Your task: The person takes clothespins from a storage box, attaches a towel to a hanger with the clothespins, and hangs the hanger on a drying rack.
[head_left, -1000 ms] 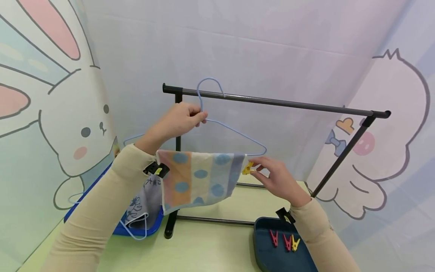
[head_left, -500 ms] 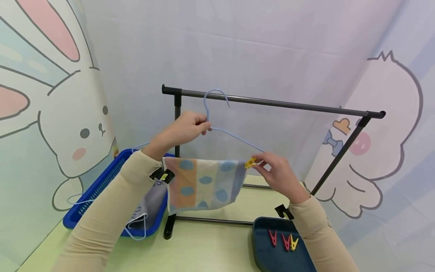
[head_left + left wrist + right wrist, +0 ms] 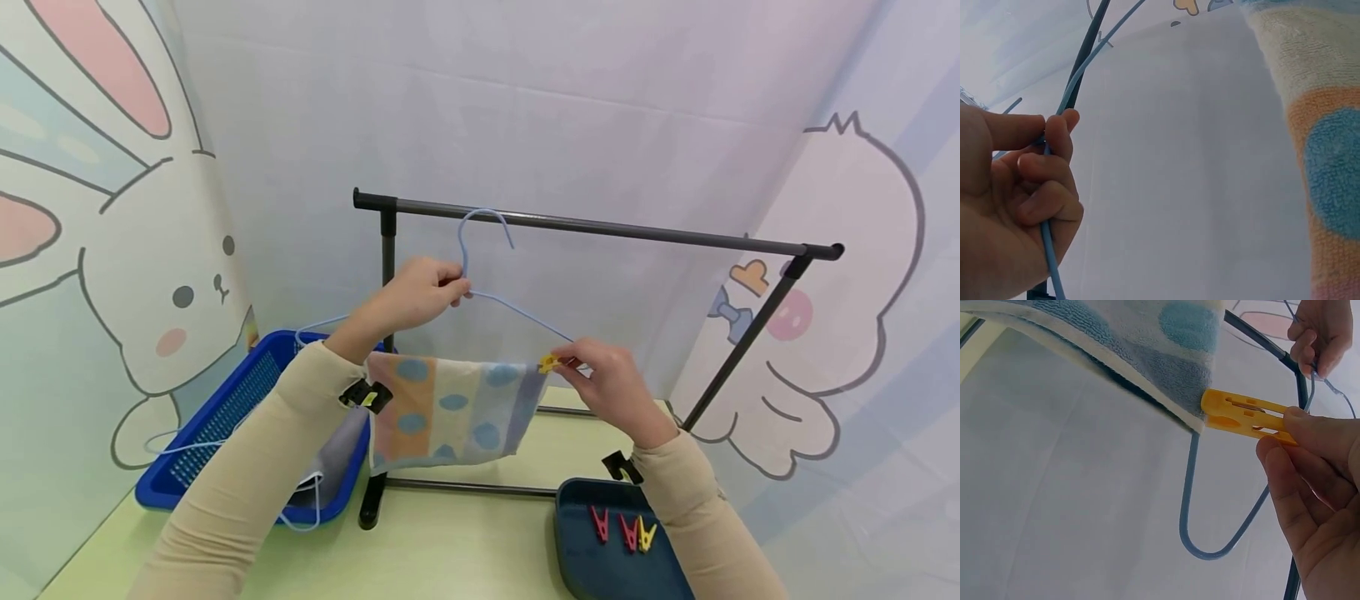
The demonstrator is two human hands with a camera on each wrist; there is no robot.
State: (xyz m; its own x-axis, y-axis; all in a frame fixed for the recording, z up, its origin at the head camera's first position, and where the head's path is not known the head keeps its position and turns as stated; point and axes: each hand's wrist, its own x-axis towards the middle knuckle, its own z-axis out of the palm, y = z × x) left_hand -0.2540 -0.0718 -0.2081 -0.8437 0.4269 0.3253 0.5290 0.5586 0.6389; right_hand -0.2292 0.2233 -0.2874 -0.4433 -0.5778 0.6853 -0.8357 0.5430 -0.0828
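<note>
1. Left hand up high, fingers clamping the neck of the blue hanger, its hook showing in front of the rail; whether the two are touching, I can't tell.
2. Below it, the spotted towel is draping over the hanger's lower bar, in front of the rack.
3. Right hand working the towel's top corner, fingers pinching the tail of a yellow peg whose nose is meeting the edge. How deeply it's biting isn't showing.
4. Doing this well, I'd judge, is meaning a steady neck, a nose pushed well in over both layers and the bar, and a gentle release. A shallow bite is risking a slip.
5. Scanning for lettering: no brand, label or writing is reading clearly on the towel, the peg or the dark tray.
</note>
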